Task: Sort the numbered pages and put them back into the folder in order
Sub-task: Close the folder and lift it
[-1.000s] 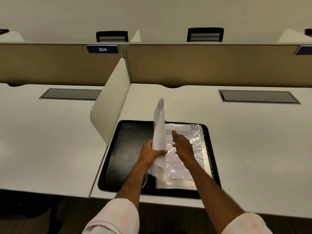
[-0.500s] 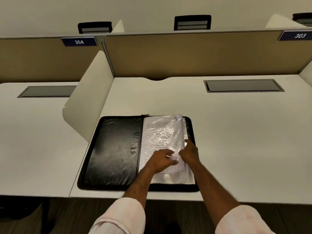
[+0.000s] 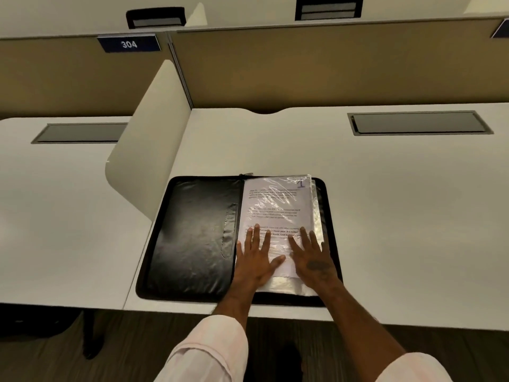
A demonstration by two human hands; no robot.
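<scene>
The black folder (image 3: 192, 238) lies open on the desk (image 3: 385, 202), its left cover at 9 o'clock from my hands. My left hand (image 3: 254, 260) lies palm down, fingers spread toward 12 o'clock, pressing the sleeved page (image 3: 275, 205) marked 1 on the folder's right half. At 3 o'clock, my right hand (image 3: 314, 260) presses the page equally flat, fingers spread.

Left hand (image 3: 254, 261) flat, palm down, fingers straight and spread, thumb out right. Right hand (image 3: 314, 259) same, just beside it. Both forearms extended forward, sleeves pushed up.
</scene>
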